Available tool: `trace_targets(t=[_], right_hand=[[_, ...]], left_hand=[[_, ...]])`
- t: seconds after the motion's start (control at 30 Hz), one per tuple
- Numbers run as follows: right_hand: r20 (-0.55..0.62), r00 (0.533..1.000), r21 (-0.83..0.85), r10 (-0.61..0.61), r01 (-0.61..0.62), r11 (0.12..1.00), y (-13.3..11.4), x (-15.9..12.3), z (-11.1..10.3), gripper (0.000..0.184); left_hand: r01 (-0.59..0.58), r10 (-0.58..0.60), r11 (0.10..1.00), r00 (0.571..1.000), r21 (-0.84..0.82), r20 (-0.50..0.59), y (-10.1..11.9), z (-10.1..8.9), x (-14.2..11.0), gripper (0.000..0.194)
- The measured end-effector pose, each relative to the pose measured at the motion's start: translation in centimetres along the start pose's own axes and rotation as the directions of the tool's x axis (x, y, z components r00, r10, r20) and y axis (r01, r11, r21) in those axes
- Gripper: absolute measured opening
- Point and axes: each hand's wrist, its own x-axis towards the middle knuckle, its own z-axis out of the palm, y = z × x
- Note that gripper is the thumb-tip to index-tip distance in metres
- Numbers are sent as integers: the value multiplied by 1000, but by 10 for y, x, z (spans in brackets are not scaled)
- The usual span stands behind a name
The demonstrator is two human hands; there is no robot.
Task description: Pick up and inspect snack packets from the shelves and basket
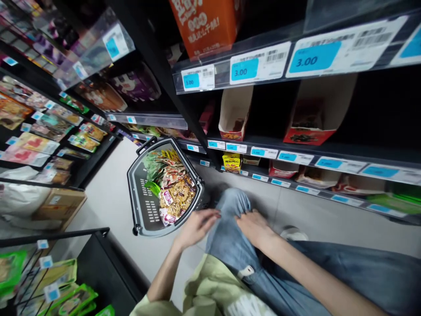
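I am crouched in a shop aisle in blue jeans point(230, 228). My left hand point(197, 226) hangs beside my raised knee with its fingers stretched out, holding nothing, close to the rim of a grey shopping basket point(138, 193). The basket stands on the floor and is full of snack packets point(171, 184). My right hand point(253, 226) rests on the knee with its fingers curled against the denim; nothing shows in it.
Dark shelves with blue price tags point(243, 70) rise on the right, holding an orange box point(205, 24), open cardboard display boxes point(233, 114) and a yellow packet point(231, 161). More snack shelves stand at left. A cardboard carton point(59, 204) and a wire rack point(49, 272) sit nearby.
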Motion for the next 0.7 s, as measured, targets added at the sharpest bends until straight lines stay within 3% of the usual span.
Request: trace_targets(t=[0.07,0.13,0.17,0.23,0.3,0.33,0.43,0.53,0.7], right_hand=[[-28,999,-6,-17,17,1000,-4,0,-2,37],[-41,999,-14,-28,27,1000,-9,-1,-4,37],[-44,998,-17,-34,34,999,-11,-1,-5,38],[-49,998,-21,-49,48,999,-15,-2,-6,40],[-58,997,-26,-57,56,998,-17,-2,-4,41],[-62,996,-30,-58,56,998,-18,-2,-2,41],[-37,998,-38,-42,41,998,-19,-2,4,41],[13,1000,-38,-8,9,999,-19,-4,9,40],[21,1000,-35,-18,19,999,-22,-8,7,42]], left_hand=[[7,-42,990,967,-139,-252,-8,-23,3,28],[-55,-75,970,859,-236,-506,-28,-49,15,26],[-77,-74,972,799,-223,-596,-42,-62,24,25],[-58,-56,988,726,-142,-685,-71,-91,46,24],[73,-85,996,649,-49,-756,-99,-121,71,22],[166,-126,986,625,-26,-770,-110,-134,84,24],[252,-178,967,580,-33,-795,-138,-164,119,31],[306,-223,951,559,-51,-798,-157,-176,142,33],[369,-292,925,540,-90,-789,-176,-176,157,33]])
